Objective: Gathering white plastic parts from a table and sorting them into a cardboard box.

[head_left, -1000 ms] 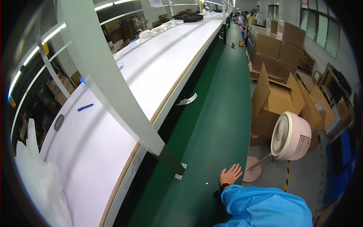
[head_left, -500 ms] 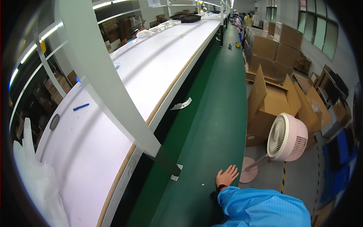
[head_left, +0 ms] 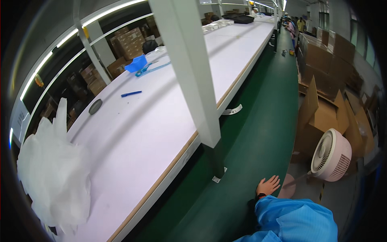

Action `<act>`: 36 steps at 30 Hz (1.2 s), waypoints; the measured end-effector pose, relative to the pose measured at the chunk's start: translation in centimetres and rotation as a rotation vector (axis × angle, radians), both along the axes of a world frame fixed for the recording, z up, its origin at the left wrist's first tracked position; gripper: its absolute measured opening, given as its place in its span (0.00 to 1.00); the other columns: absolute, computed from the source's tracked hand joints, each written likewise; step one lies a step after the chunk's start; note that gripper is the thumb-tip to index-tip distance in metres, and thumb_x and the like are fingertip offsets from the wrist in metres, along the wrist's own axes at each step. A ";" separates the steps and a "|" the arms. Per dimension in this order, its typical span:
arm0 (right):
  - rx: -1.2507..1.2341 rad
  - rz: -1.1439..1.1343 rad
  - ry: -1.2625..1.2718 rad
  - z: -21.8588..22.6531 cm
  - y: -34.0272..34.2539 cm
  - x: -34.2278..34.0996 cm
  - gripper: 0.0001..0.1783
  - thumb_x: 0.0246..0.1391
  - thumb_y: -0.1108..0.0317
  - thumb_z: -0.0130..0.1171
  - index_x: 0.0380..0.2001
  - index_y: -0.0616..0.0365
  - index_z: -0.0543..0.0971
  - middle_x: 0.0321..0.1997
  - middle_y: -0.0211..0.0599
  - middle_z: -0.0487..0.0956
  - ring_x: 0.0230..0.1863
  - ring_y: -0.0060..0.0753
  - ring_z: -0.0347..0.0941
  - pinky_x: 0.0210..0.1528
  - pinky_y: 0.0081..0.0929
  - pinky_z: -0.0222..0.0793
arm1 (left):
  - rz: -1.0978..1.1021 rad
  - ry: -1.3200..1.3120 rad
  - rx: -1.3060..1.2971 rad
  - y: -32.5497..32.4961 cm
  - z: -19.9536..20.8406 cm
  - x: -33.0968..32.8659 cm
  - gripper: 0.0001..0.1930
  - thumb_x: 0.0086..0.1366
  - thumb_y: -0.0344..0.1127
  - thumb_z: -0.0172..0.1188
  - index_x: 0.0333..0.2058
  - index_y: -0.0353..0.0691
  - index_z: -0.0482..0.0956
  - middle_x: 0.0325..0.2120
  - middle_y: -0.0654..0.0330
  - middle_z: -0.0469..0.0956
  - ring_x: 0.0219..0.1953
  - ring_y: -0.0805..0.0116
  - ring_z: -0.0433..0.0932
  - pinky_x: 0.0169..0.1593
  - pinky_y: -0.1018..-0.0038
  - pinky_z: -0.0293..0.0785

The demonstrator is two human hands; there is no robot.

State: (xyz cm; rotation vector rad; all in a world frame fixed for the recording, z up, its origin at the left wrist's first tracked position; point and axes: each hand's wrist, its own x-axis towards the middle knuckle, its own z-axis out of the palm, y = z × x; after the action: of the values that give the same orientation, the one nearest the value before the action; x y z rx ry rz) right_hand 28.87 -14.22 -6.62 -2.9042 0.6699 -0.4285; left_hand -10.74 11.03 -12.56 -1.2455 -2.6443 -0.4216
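Observation:
My right hand [head_left: 268, 186] lies palm down near the right edge of a long green work surface [head_left: 258, 133], fingers spread and holding nothing. A dark band circles its wrist, below which a light blue sleeve [head_left: 296, 220] covers the arm. My left hand is out of view. Left of the hand, a grey-white post [head_left: 189, 76] comes down to a small bracket [head_left: 219, 175] on the green surface. Farther off, a curved white strip [head_left: 232, 110] lies by the white tabletop's edge.
The white tabletop [head_left: 141, 149] carries a blue pen [head_left: 131, 94], a grey oval disc [head_left: 95, 107], a blue bin [head_left: 136, 63] and a crumpled white plastic bag [head_left: 60, 173]. At right stand a pink-and-white fan [head_left: 331, 155] and cardboard boxes [head_left: 322, 115]. People are far off.
The view has swung left, so everything sits farther right and more of the bag and the blue bin shows. My right hand stays flat on the green surface.

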 end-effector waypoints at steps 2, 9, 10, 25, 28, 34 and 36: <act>-0.020 -0.021 -0.008 -0.3 0.1 -0.1 0.33 0.55 0.55 0.50 0.60 0.64 0.62 0.67 0.45 0.59 0.69 0.45 0.49 0.69 0.47 0.41 | 0.027 -0.001 0.001 -0.4 -0.2 -0.8 0.32 0.66 0.64 0.35 0.62 0.51 0.58 0.61 0.54 0.57 0.62 0.56 0.59 0.54 0.48 0.60; -0.049 -0.027 -0.028 -0.2 0.1 0.1 0.33 0.54 0.55 0.52 0.60 0.62 0.63 0.66 0.43 0.60 0.68 0.44 0.51 0.69 0.47 0.43 | 0.072 0.013 0.026 0.3 -0.2 -3.3 0.32 0.66 0.64 0.35 0.61 0.51 0.58 0.61 0.54 0.58 0.61 0.56 0.59 0.54 0.48 0.60; -0.050 -0.027 -0.035 -0.2 0.1 0.1 0.33 0.54 0.56 0.52 0.60 0.62 0.63 0.66 0.43 0.60 0.68 0.44 0.51 0.69 0.47 0.43 | 0.075 0.015 0.030 0.4 -0.2 -3.5 0.32 0.66 0.64 0.35 0.61 0.51 0.58 0.61 0.54 0.58 0.61 0.56 0.59 0.54 0.48 0.60; -0.023 -0.012 -0.039 -0.7 -0.2 -0.1 0.34 0.53 0.55 0.51 0.59 0.63 0.63 0.66 0.45 0.60 0.68 0.46 0.51 0.68 0.49 0.42 | 0.041 0.045 0.044 1.0 -0.7 -4.9 0.32 0.66 0.64 0.35 0.61 0.51 0.58 0.60 0.54 0.58 0.61 0.57 0.60 0.54 0.49 0.61; -0.022 -0.011 -0.043 -0.5 -0.4 -0.1 0.34 0.53 0.55 0.51 0.59 0.63 0.63 0.66 0.46 0.60 0.68 0.46 0.51 0.68 0.49 0.42 | -0.019 0.082 0.051 2.1 -0.1 -6.0 0.32 0.66 0.64 0.35 0.61 0.51 0.58 0.60 0.54 0.58 0.60 0.57 0.60 0.53 0.49 0.61; 0.001 -0.021 -0.008 -0.2 -0.4 0.4 0.35 0.51 0.53 0.51 0.59 0.63 0.63 0.67 0.46 0.58 0.68 0.48 0.50 0.69 0.51 0.39 | -0.248 0.179 0.037 4.6 1.1 -7.0 0.32 0.66 0.64 0.35 0.61 0.51 0.58 0.60 0.54 0.58 0.60 0.57 0.60 0.53 0.49 0.61; 0.024 -0.013 -0.005 0.0 -0.1 0.4 0.36 0.51 0.53 0.51 0.60 0.63 0.63 0.67 0.46 0.58 0.69 0.48 0.49 0.70 0.51 0.38 | -0.323 0.205 0.023 4.8 1.1 -7.0 0.32 0.66 0.64 0.36 0.61 0.51 0.59 0.60 0.54 0.58 0.60 0.57 0.60 0.53 0.49 0.61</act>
State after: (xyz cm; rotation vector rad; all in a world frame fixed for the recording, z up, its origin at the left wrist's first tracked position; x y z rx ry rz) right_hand 29.30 -14.35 -6.62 -2.8768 0.6890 -0.4256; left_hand -17.72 15.79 -11.42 -1.6208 -2.2689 -0.3473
